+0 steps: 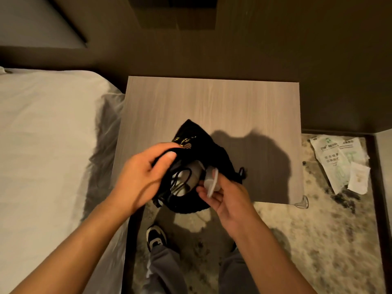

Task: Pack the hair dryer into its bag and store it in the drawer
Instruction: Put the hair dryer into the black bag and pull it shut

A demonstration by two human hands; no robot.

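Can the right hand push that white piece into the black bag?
Probably yes. The left hand holds the bag open, and the right hand already has the white piece at its mouth, nothing between.

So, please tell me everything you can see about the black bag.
The black bag looks like soft dark cloth with a gold print near its far end. It lies at the near edge of the wooden nightstand, its mouth toward the person. The left hand holds the mouth open; the right hand pushes the white hair dryer and its cord inside.
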